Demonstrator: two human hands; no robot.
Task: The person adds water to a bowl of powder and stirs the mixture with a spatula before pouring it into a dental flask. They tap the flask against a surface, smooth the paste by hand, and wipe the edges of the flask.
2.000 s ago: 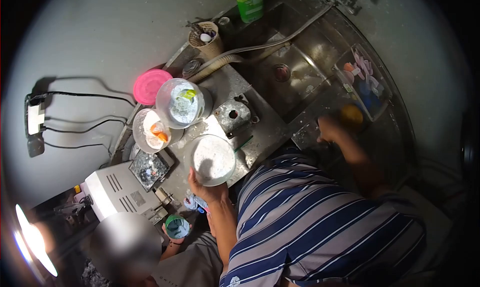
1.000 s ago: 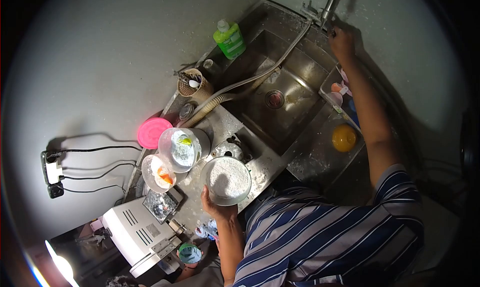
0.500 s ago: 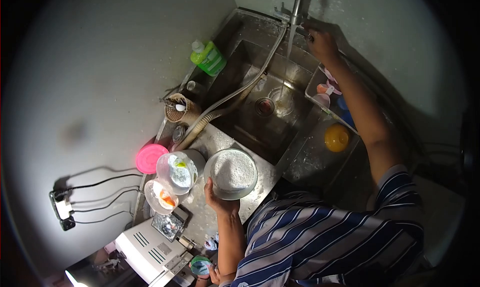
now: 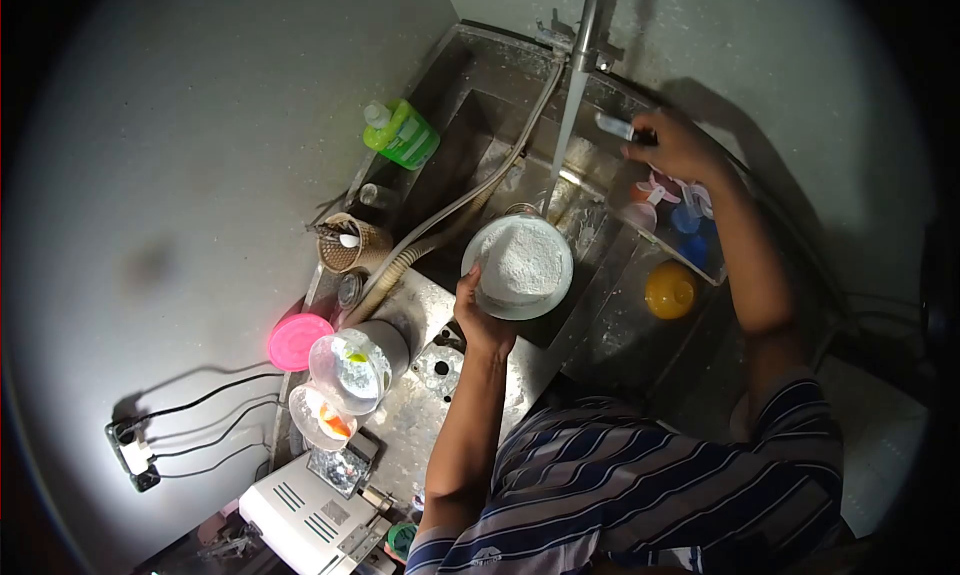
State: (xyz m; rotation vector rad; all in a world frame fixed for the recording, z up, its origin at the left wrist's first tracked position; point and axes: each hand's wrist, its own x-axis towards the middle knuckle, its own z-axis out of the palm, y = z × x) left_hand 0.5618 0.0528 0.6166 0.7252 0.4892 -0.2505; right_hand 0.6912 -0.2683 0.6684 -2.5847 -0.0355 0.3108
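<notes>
My left hand [image 4: 486,323] grips a round bowl [image 4: 481,293] of white powder [image 4: 522,260] by its near rim, thumb over the edge. The bowl is held over the near part of the metal sink [image 4: 475,125]. Water [image 4: 568,125] runs from the faucet [image 4: 588,45] just beyond the bowl's far rim; whether any lands inside cannot be made out. To the right of the stream, my right hand [image 4: 682,153] is closed round the dark handle of a spatula-like tool [image 4: 614,127] with a pale flat blade pointing left.
A tray [image 4: 660,243] of coloured scoops and a yellow rounded object [image 4: 671,290] lie right of the sink. Along the left stand a green soap bottle [image 4: 404,137], a woven holder [image 4: 352,243], a pink lid [image 4: 300,342] and tubs of powder [image 4: 385,343]. A white machine [image 4: 305,515] is at lower left.
My left hand has carried the bowl from the counter side up and right over the sink. My right hand has left the faucet, moving down and right; the water stream is thicker.
</notes>
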